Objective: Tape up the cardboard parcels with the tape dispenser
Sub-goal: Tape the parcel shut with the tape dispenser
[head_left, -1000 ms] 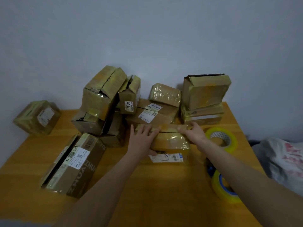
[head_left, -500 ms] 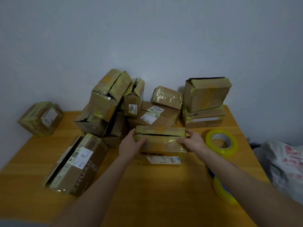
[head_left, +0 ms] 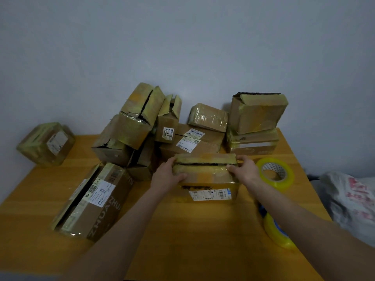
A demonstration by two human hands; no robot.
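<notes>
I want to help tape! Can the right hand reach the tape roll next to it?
Probably yes: the tape roll lies right beside the right hand, nothing between them, but its grip must let go of the parcel first.

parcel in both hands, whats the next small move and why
Probably press the parcel's top flap shut, ready for tape: the left hand and right hand grip its ends, and a dark slit gapes along the top seam. The tape roll lies just beside the right hand.

Matt cardboard parcel (head_left: 205, 175) under glossy tape, smooth wooden table (head_left: 192, 230), shiny tape roll (head_left: 277, 175)
</notes>
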